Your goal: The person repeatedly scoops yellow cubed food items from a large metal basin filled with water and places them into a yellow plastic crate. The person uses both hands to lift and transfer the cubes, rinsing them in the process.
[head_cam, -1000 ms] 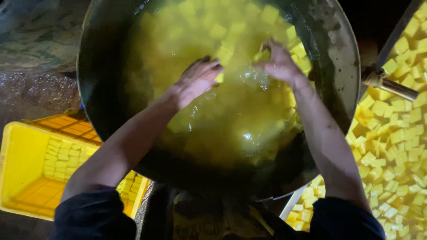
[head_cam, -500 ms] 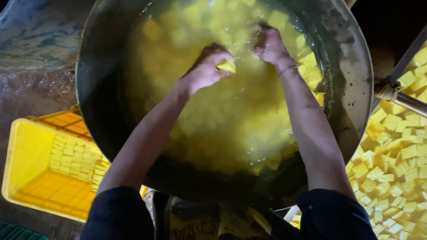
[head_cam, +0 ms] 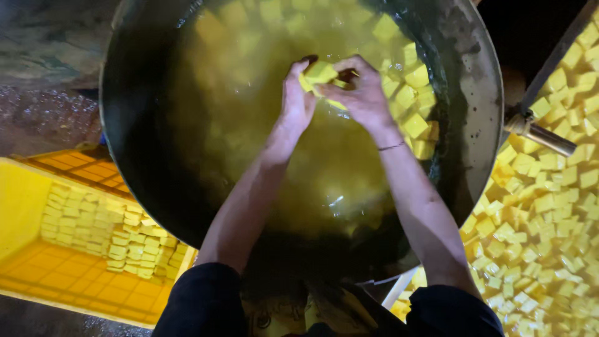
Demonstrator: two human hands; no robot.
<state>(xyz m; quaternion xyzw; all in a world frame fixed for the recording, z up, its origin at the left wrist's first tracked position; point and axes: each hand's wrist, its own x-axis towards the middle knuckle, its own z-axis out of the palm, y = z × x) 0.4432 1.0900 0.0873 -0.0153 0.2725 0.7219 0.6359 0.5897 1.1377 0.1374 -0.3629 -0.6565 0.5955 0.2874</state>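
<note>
A big dark metal wok holds yellow liquid with several yellow cubes floating in it. Over its far middle my left hand and my right hand come together, cupped around a small pile of yellow cubes lifted just above the liquid. Fingers of both hands curl around the cubes. My forearms reach across the wok from the near rim, sleeves rolled up dark at the elbows.
A yellow plastic crate at lower left holds stacked pale cubes. To the right lies a wide spread of yellow cubes. A metal pipe juts from the wok's right side. Wet dark floor at upper left.
My hands moved from apart in the liquid toward each other at the far side, gathering cubes and lifting them between both palms.
</note>
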